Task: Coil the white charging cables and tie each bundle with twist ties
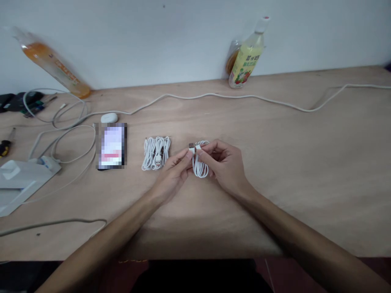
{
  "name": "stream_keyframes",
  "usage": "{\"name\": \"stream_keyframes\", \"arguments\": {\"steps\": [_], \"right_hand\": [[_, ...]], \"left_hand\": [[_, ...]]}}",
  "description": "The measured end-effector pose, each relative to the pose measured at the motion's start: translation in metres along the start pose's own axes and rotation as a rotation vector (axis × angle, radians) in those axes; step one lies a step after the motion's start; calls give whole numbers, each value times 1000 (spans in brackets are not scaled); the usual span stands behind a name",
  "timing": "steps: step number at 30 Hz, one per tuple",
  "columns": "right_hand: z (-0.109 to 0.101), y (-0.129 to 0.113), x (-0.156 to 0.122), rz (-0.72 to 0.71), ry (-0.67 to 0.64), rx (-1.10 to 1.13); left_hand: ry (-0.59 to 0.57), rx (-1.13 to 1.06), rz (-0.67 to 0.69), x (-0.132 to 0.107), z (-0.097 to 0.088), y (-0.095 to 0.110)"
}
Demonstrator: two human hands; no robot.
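Both of my hands meet over the middle of the wooden table (275,162) on a coiled white USB cable (200,167). My left hand (174,173) pinches the cable near its plug end with thumb and fingers closed. My right hand (224,165) is closed round the coil from the right side, loops hanging below the fingers. A second coiled white cable (155,152) lies flat on the table just left of my hands, untouched.
A phone (111,145) lies left of the coils, a small white case (109,117) behind it. Loose white cables (214,96) run across the back. Two drink bottles (247,55) (53,63) stand by the wall. A white packet (18,179) and screwdriver (5,145) sit far left.
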State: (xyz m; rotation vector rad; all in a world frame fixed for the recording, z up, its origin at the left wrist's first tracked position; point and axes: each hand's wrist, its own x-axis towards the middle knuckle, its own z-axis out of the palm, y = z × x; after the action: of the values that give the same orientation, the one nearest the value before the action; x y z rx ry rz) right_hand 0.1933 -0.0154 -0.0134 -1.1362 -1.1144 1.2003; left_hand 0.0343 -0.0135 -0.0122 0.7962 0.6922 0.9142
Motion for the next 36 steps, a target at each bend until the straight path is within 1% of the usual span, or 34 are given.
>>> {"name": "stream_keyframes", "arguments": {"steps": [10, 32, 36], "right_hand": [[0, 0, 0, 29, 4, 38], [1, 2, 0, -11, -1, 76], [1, 2, 1, -38, 7, 58]], "left_hand": [[8, -2, 5, 1, 0, 0], [0, -6, 10, 1, 0, -1], [-7, -15, 18, 1, 0, -1]]}}
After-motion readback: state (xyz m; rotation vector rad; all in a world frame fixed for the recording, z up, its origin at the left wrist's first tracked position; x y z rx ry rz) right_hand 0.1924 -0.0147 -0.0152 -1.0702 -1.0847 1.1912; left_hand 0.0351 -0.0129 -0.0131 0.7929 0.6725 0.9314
